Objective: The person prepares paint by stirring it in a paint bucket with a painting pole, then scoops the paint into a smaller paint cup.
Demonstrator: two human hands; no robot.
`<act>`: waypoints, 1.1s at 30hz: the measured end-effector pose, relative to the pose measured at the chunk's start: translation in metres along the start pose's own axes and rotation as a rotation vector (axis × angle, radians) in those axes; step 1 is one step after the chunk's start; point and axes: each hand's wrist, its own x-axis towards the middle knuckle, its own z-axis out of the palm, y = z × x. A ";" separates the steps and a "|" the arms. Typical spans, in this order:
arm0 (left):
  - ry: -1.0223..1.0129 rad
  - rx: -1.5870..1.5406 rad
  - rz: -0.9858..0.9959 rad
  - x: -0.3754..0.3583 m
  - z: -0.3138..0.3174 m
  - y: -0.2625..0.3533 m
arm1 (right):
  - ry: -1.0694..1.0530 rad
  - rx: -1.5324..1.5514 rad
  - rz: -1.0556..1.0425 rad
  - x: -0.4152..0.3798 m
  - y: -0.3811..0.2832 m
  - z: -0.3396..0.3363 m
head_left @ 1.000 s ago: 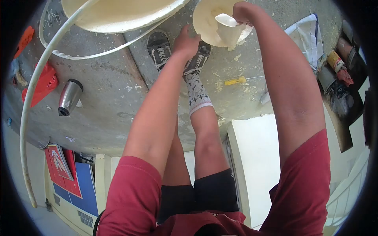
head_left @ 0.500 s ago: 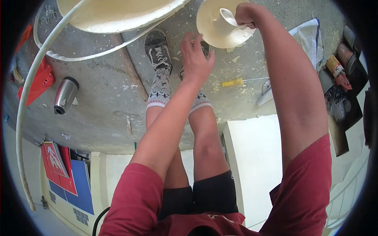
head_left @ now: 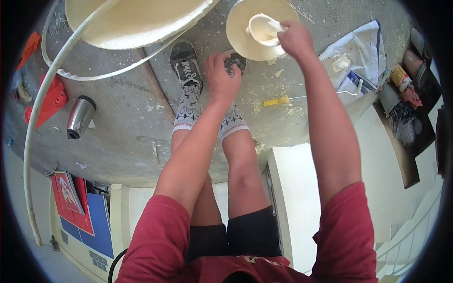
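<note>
In my right hand (head_left: 296, 38) is the handle of a white-coated mug (head_left: 271, 21), its mouth turned up with cream-coloured liquid inside. The mug hangs over a round container (head_left: 239, 30) of the same cream colour. My left hand (head_left: 222, 78) hovers above my shoes with its fingers loosely spread and nothing in it. Just past its fingertips, one dark shoe (head_left: 238, 60) shows in part. To the upper left of that hand lies the rim of a wide tub (head_left: 141, 43) holding cream liquid.
A white hose (head_left: 35, 113) arches down the left side. On the floor are a steel tumbler (head_left: 81, 115), a red bag (head_left: 53, 101), a wooden pole (head_left: 158, 85) and a yellow-handled paint roller frame (head_left: 277, 101). A white sack (head_left: 373, 52) lies right, near stacked pots (head_left: 411, 63).
My right hand has moved down and slightly left, and the mug has turned so its open mouth faces me. My left hand has drawn back a little, down and left. The view has shifted slightly.
</note>
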 end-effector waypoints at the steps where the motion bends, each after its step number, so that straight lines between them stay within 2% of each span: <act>1: -0.015 -0.002 0.013 -0.004 0.001 -0.003 | 0.164 0.083 0.039 -0.011 -0.003 0.007; 2: -0.031 -0.002 0.023 -0.007 0.002 -0.004 | 0.324 0.165 0.078 -0.021 -0.006 0.011; 5: -0.078 -0.041 -0.073 -0.014 0.003 -0.006 | 0.289 0.167 0.129 -0.040 -0.010 0.020; 9: -0.063 0.004 0.018 -0.013 0.003 -0.003 | 0.315 0.145 0.104 -0.054 -0.005 0.033; 11: -0.144 -0.065 -0.044 -0.008 0.001 0.004 | 0.316 0.180 0.099 -0.060 -0.001 0.037; 14: -0.108 -0.172 -0.078 0.005 0.003 0.020 | 0.322 0.239 0.096 -0.070 0.003 0.045; 18: -0.085 -0.110 -0.120 0.016 0.006 0.035 | 0.354 0.263 0.058 -0.077 0.007 0.056; 20: -0.135 -0.038 -0.146 0.021 0.008 0.036 | 0.375 0.304 0.045 -0.079 0.007 0.059; 24: -0.153 -0.005 -0.141 0.025 0.016 0.032 | 0.330 0.361 0.091 -0.082 0.007 0.060; 27: -0.092 0.034 -0.083 0.029 0.018 0.030 | 0.332 0.389 0.073 -0.080 0.008 0.060; 33: -0.136 0.043 -0.146 0.032 0.022 0.030 | 0.422 0.404 -0.043 -0.079 0.017 0.064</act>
